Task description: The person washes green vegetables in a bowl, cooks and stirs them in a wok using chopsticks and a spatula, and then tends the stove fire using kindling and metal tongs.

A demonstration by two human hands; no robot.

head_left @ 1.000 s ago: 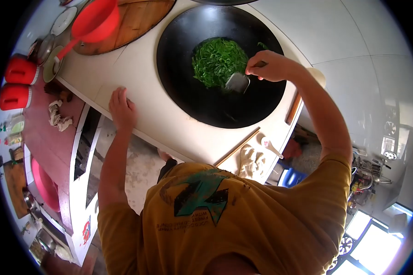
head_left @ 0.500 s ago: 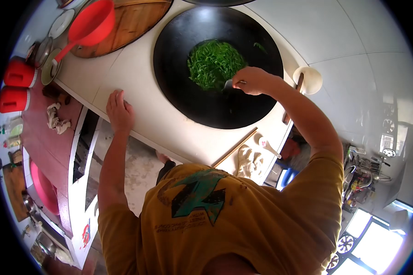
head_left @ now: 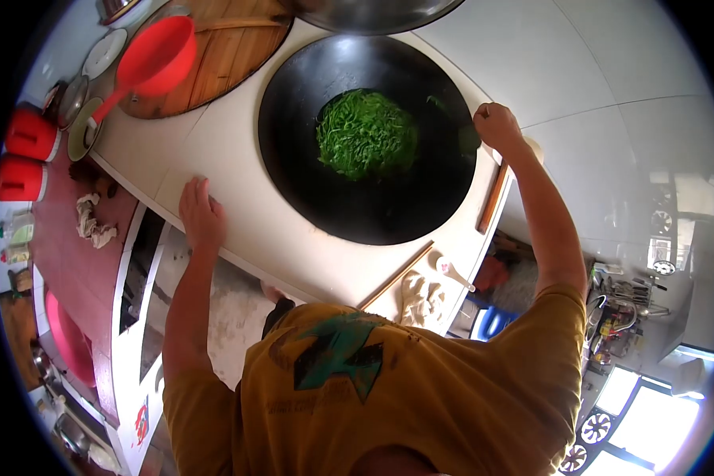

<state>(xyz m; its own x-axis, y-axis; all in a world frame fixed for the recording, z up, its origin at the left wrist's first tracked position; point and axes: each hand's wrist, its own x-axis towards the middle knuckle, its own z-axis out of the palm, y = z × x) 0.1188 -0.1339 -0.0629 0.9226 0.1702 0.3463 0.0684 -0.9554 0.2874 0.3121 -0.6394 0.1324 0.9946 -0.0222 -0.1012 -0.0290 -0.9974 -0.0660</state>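
Observation:
Chopped green leafy vegetables [head_left: 365,136] lie in a heap in the middle of a large black wok [head_left: 357,214] set into the counter. At the wok's right rim, my right hand [head_left: 497,127] is closed around the handle of a spatula [head_left: 469,141]; its dark blade hangs just inside the rim, apart from the heap. The handle is mostly hidden by the hand. On the pale counter [head_left: 254,230], left of the wok, my left hand [head_left: 201,213] rests near the front edge with its fingers laid out and nothing in it.
A red ladle [head_left: 157,57] lies over a round wooden lid [head_left: 234,55] at the back left. A metal pan or lid [head_left: 373,12] stands behind the wok. Near the front right are a stick [head_left: 397,274], a cloth [head_left: 422,297] and a white spoon [head_left: 454,273].
My right hand has moved from over the greens to the wok's right rim, carrying the spatula. The heap looks rounder and more gathered. My left hand stays on the counter.

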